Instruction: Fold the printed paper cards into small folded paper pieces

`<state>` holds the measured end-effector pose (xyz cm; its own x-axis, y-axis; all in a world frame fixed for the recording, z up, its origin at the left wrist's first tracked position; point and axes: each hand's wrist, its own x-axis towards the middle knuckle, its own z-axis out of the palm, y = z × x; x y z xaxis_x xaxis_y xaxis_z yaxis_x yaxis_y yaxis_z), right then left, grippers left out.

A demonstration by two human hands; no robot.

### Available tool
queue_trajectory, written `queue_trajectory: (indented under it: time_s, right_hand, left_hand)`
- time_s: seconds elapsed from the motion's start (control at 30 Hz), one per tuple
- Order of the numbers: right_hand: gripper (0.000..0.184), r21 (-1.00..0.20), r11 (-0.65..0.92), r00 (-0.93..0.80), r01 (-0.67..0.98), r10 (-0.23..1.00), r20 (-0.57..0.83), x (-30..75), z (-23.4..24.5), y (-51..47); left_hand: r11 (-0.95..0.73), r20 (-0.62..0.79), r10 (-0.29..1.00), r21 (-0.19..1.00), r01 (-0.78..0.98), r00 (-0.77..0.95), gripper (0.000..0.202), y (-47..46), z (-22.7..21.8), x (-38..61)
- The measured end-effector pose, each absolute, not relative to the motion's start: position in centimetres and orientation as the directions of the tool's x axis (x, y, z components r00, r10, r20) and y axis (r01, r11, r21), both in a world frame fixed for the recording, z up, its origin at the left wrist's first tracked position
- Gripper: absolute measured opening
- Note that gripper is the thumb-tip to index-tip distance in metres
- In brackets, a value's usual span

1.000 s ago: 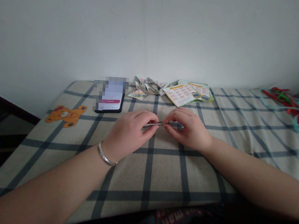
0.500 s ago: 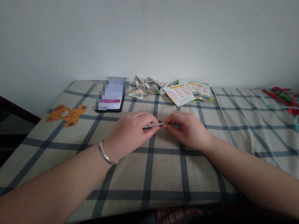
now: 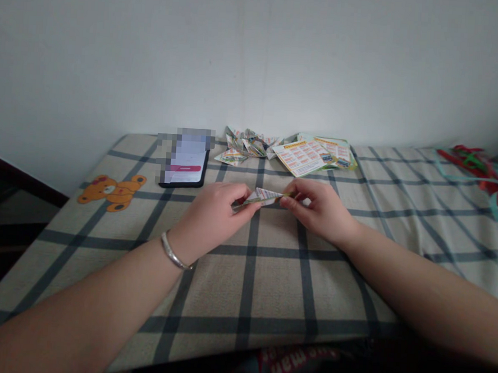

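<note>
Between my hands is a small folded piece of printed paper [image 3: 266, 195], held just above the checked tablecloth. My left hand [image 3: 217, 214], with a silver bangle at the wrist, pinches its left end between thumb and fingers. The right end is pinched by my right hand [image 3: 315, 210], whose fingers hide part of it. A pointed, whitish flap with printed lines shows in the gap between the two hands.
Folded paper pieces [image 3: 251, 144] lie by the wall, beside a stack of printed sheets [image 3: 303, 157]. To their left is a phone [image 3: 185, 168] with a lit screen. An orange bear cutout [image 3: 112, 191] lies far left, coloured ribbons [image 3: 480, 167] far right. Checked cloth [image 3: 208, 302] covers the table.
My hands have moved slightly apart and the right one a little upward. The folded paper has tilted, so its pointed flap now shows rather than only a thin edge.
</note>
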<state>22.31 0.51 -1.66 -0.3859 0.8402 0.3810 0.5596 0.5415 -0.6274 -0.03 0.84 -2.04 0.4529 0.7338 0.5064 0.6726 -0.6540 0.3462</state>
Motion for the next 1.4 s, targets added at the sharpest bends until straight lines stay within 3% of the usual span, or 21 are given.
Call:
queue_trajectory:
  time_s: [0.33, 0.53, 0.7, 0.83, 1.03, 1.23, 1.4]
  right_hand:
    - [0.011, -0.664, 0.542, -0.379, 0.516, 0.839, 0.39, 22.3, -1.8, 0.7]
    - [0.017, -0.77, 0.47, -0.263, 0.431, 0.882, 0.391, 22.7, -2.6, 1.3]
    - [0.018, -0.763, 0.465, -0.247, 0.449, 0.885, 0.394, 22.9, -2.8, 1.5]
    - [0.016, -0.75, 0.477, -0.292, 0.458, 0.878, 0.38, 22.6, -2.3, 1.2]
    - [0.013, -0.689, 0.565, -0.442, 0.453, 0.814, 0.377, 22.1, -2.1, 0.7]
    - [0.006, -0.57, 0.661, -0.54, 0.487, 0.741, 0.399, 21.6, -2.0, 0.0]
    - [0.003, -0.598, 0.656, -0.489, 0.461, 0.75, 0.446, 21.6, -2.3, 0.2]
  left_hand:
    - [-0.629, 0.471, 0.765, 0.396, 0.669, 0.439, 0.019, 0.9, -2.1, -0.1]
    - [-0.585, 0.454, 0.806, 0.514, 0.628, 0.38, 0.017, 1.0, -1.8, -0.3]
    - [-0.559, 0.419, 0.828, 0.575, 0.597, 0.373, 0.019, 1.2, -2.0, -0.5]
    - [-0.563, 0.414, 0.826, 0.554, 0.614, 0.383, 0.02, 1.2, -2.1, -0.4]
    - [-0.685, 0.545, 0.716, 0.423, 0.594, 0.437, 0.014, 0.3, -2.2, 0.4]
    - [-0.735, 0.551, 0.675, 0.451, 0.506, 0.49, 0.006, -0.4, -2.1, 0.9]
    - [-0.73, 0.556, 0.68, 0.448, 0.517, 0.479, 0.006, 0.0, -2.2, 0.7]
